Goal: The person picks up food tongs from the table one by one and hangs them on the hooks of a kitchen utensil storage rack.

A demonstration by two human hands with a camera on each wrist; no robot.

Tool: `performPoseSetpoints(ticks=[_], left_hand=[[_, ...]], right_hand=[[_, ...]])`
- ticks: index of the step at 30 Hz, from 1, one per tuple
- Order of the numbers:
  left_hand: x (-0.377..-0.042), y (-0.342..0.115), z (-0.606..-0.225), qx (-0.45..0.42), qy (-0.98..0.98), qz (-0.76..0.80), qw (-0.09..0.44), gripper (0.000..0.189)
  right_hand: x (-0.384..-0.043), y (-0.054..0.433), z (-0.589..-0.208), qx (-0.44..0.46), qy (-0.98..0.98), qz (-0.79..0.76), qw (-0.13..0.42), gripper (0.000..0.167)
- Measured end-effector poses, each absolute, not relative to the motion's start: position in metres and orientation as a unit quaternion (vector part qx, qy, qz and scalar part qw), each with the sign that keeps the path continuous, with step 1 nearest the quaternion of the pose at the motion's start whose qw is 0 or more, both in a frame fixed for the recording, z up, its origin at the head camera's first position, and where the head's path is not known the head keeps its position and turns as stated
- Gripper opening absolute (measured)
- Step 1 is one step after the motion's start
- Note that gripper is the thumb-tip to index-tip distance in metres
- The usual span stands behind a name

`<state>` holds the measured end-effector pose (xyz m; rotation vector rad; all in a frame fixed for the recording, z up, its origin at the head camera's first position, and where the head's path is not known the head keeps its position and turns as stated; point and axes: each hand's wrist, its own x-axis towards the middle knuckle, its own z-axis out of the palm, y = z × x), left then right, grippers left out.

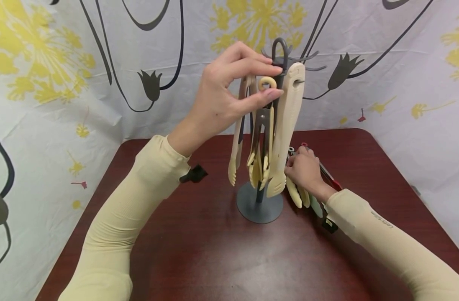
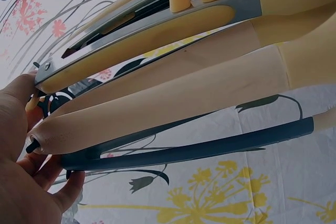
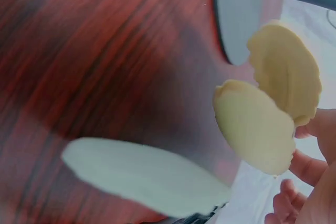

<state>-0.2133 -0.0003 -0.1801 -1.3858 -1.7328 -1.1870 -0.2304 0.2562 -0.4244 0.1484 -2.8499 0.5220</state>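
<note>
My left hand (image 1: 223, 88) is at the top of a grey utensil rack (image 1: 260, 209). Its thumb and fingers pinch around the ringed end of steel-and-yellow tongs (image 1: 262, 125), also seen in the left wrist view. Beside these hang long cream tongs (image 1: 288, 113) and beige-handled tongs (image 1: 237, 142). On the table to the right, my right hand (image 1: 303, 169) grips tongs with pale yellow scalloped heads (image 3: 254, 127); their handles are mostly hidden under it. Close by lie pale green tongs (image 3: 142, 174).
Red-tipped tongs (image 1: 329, 177) lie just beyond my right hand on the dark red table (image 1: 199, 251). Bare hooks (image 1: 316, 67) stick out at the rack's upper right. Patterned cloth (image 1: 112, 62) encloses the back and sides.
</note>
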Motion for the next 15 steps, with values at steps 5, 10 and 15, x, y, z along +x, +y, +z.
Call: performPoseSetpoints(ticks=[5, 10, 15], left_hand=[[-0.213, 0.000, -0.180, -0.524, -0.655, -0.449, 0.309, 0.023], [-0.214, 0.000, -0.180, -0.524, -0.655, -0.449, 0.309, 0.023], [-0.214, -0.001, -0.180, -0.523, -0.657, -0.447, 0.307, 0.023]], right_hand=[[-0.228, 0.254, -0.415, 0.053, -0.958, 0.227, 0.168, 0.020], [-0.228, 0.254, -0.407, 0.058, -0.938, 0.282, 0.195, 0.020], [-0.225, 0.253, -0.402, 0.060, -0.922, 0.325, 0.201, 0.019]])
